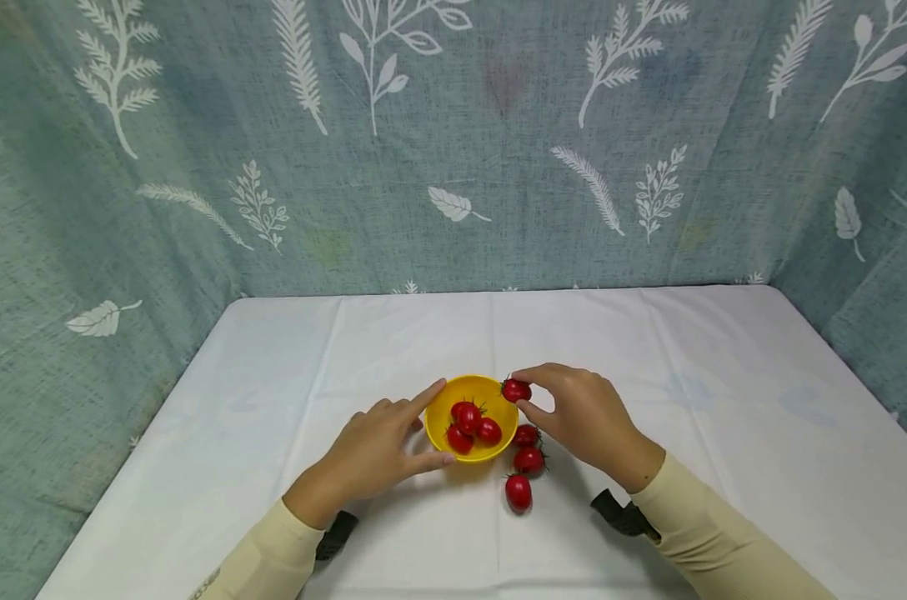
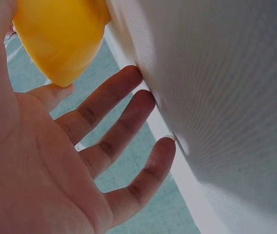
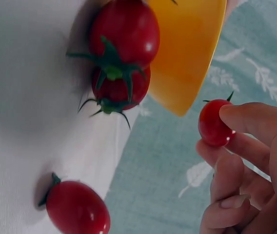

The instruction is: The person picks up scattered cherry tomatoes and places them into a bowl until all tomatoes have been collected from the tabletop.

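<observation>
My right hand (image 1: 584,417) pinches a cherry tomato (image 1: 517,391) between thumb and fingertips at the right rim of a yellow bowl (image 1: 438,400). In the right wrist view the pinched tomato (image 3: 215,123) shows red with a small green stem, a little apart from the bowl (image 3: 182,58). Several cherry tomatoes (image 1: 468,418) lie inside the bowl. On its left side, my left hand (image 1: 374,450) rests a straight forefinger and thumb along the rim. The other left fingers (image 2: 124,114) spread below the bowl (image 2: 63,39), their tips down at the cloth.
Three more cherry tomatoes lie on the white tablecloth (image 1: 393,550) right of the bowl: two (image 1: 527,435) (image 1: 529,461) close together by its side, one (image 1: 518,493) nearer the front. A green leaf-patterned curtain (image 1: 498,183) hangs behind the table and along both sides.
</observation>
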The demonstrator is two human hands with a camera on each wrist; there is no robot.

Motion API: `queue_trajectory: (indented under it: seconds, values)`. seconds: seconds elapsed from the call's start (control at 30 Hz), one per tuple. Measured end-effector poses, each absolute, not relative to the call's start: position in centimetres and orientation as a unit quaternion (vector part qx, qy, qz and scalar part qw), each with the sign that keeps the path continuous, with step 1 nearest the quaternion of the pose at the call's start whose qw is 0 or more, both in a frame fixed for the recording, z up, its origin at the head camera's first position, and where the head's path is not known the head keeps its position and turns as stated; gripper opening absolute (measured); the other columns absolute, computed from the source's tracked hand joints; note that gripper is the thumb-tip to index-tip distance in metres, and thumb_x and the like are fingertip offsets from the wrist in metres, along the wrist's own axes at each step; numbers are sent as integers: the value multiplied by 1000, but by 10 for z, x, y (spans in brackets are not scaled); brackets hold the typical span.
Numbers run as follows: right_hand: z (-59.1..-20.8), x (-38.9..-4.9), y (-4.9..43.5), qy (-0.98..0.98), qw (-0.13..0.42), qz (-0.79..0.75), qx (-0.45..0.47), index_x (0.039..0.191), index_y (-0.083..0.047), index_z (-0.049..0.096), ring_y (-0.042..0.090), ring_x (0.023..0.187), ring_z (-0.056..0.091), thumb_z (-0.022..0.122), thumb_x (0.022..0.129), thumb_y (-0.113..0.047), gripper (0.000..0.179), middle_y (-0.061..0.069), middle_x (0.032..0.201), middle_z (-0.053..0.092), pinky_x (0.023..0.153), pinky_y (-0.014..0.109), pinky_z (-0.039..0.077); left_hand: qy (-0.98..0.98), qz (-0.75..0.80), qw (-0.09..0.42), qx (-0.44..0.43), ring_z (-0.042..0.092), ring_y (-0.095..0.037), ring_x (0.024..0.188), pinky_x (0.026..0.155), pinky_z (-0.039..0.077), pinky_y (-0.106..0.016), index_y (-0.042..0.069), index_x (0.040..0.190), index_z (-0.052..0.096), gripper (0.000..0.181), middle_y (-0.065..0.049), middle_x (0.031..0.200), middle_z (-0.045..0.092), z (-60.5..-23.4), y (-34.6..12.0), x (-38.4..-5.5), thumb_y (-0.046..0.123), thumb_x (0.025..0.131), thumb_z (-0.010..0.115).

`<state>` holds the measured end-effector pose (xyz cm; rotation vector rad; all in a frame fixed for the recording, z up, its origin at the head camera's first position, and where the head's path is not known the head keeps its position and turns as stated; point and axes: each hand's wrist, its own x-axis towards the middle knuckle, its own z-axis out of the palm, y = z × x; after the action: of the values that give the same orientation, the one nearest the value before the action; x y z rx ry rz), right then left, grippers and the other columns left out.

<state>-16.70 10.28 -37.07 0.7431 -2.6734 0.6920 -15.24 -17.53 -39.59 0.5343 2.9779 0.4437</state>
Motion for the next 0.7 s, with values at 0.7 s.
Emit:
queue_trajectory:
  seconds: [0.7]
  values:
    - [-378,-169,76,-936,90,207,272,120,-17,73,18,93,73,82,84,-27,38,0,107,76,79,36,59,970,148,37,187,59,-18,100,80,50,-44,38,157,29,93,6,106,70,-399,-178,-153,75,80,64]
